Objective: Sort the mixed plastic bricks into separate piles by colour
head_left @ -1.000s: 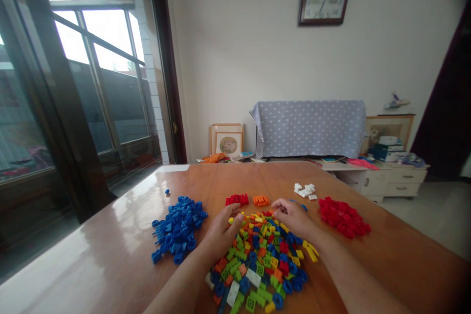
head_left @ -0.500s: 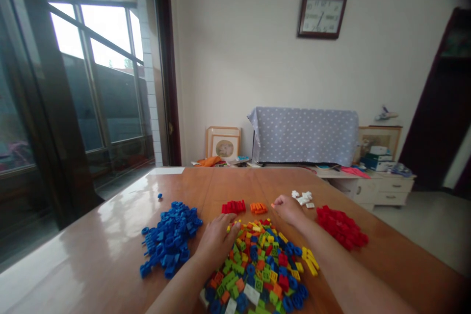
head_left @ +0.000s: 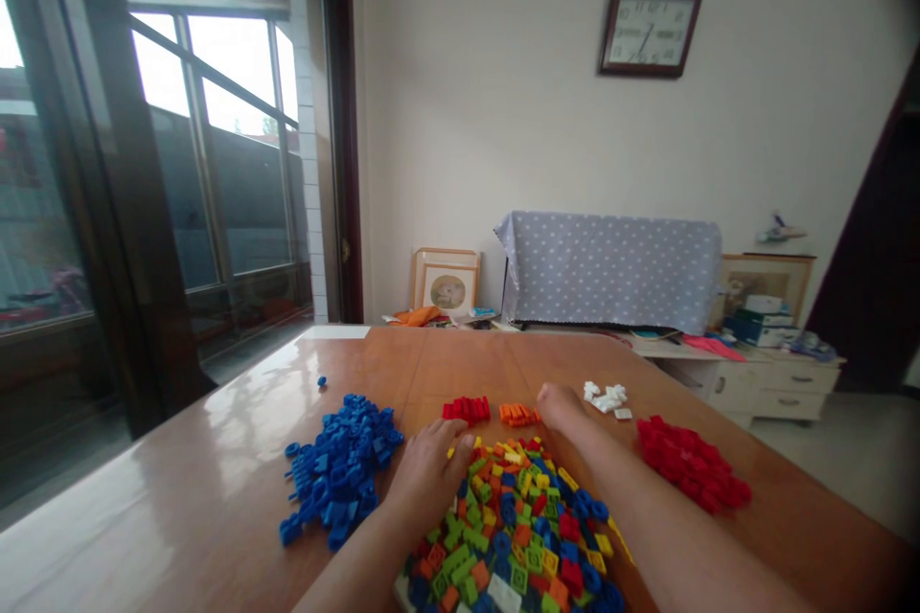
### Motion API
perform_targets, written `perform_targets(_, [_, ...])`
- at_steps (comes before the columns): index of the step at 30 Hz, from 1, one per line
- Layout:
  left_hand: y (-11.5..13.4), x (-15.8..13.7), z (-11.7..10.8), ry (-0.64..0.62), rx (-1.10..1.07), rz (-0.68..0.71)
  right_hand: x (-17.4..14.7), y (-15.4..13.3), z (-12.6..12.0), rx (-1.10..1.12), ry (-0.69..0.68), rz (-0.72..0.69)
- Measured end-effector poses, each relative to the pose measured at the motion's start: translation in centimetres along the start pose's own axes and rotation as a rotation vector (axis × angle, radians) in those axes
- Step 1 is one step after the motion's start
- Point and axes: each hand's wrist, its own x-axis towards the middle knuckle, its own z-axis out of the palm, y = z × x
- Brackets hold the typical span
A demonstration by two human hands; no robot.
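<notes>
The pale wall (head_left: pixel 467 96) spans the background, with a wooden table (head_left: pixel 216 460) extending before it, its varnished top reflecting light at the left. Glazed window panels (head_left: pixel 244 182) occupy the left side. A grey polka-dot cloth (head_left: pixel 610 273) covers an object below the wall; a white drawer cabinet (head_left: pixel 787 383) stands to its right.

On the table, the mixed pile of toy building bricks (head_left: pixel 521 527) lies nearest the wearer, between the forearms: green, yellow, orange, red, blue and a few white pieces. The blue brick heap (head_left: pixel 341 469) lies to its left, the red brick heap (head_left: pixel 694 465) to its right, beyond the right forearm. A dark-framed clock (head_left: pixel 651 33) hangs on the wall.

The left hand (head_left: pixel 429 467) is at the far left edge of the mixed pile, released, its thumb apart from the fingers. The right hand (head_left: pixel 564 409), fingers curled, is just right of the orange brick row; whether it grips a brick cannot be told, its fingertips being hidden.

White bricks (head_left: pixel 608 397) form a small cluster right of that hand. The red brick row (head_left: pixel 466 410) lies just beyond the left fingers; the shorter orange brick row (head_left: pixel 518 415) lies beside it. One blue piece (head_left: pixel 322 382) sits apart, beyond the blue heap.
</notes>
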Motion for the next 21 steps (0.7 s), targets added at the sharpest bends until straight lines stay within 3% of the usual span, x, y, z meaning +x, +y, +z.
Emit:
perform_targets(11, [0.2,0.2,-0.3,0.039,0.021,-0.001,0.4,0.1,1.2,0.061,-0.021,0.026])
perform_targets(21, [-0.9,0.5,-0.1,0.045,0.011,-0.104,-2.0,-0.3,-0.7,0.185,-0.041,-0.085])
